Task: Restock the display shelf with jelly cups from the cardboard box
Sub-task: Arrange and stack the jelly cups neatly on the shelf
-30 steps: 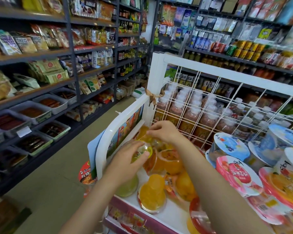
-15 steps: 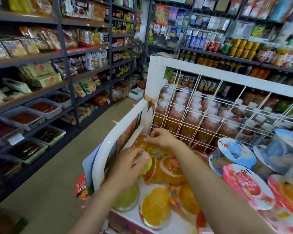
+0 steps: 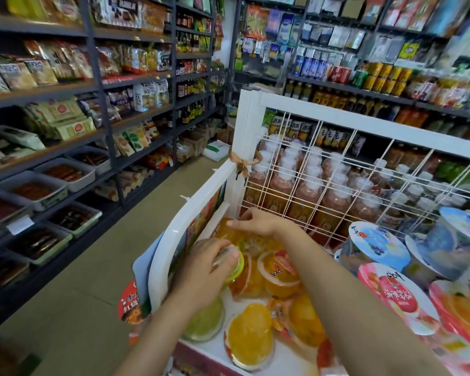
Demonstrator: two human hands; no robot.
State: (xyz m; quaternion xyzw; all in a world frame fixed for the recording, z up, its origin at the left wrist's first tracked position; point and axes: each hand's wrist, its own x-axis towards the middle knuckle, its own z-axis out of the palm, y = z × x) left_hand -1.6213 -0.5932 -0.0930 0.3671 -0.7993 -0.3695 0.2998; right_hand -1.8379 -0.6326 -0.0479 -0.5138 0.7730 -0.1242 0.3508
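The placing step seems in hand: the left hand point(image 3: 201, 270) holds a yellow-green jelly cup point(image 3: 235, 264) in curled fingers over the display shelf point(image 3: 190, 196) corner (the cardboard box is not visible), while the right hand point(image 3: 261, 221) pinches an orange cup point(image 3: 228, 232) there, so next the cup needs a free gap.

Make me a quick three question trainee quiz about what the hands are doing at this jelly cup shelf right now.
1. True or false: the left hand grips a green-lidded jelly cup.
2. What does the right hand touch? A) a bottle B) an orange jelly cup at the back corner C) the ribbon bow
3. Fill in: behind the white wire grid stand rows of ____.

Key: 1 true; 2 B; 3 bottles.
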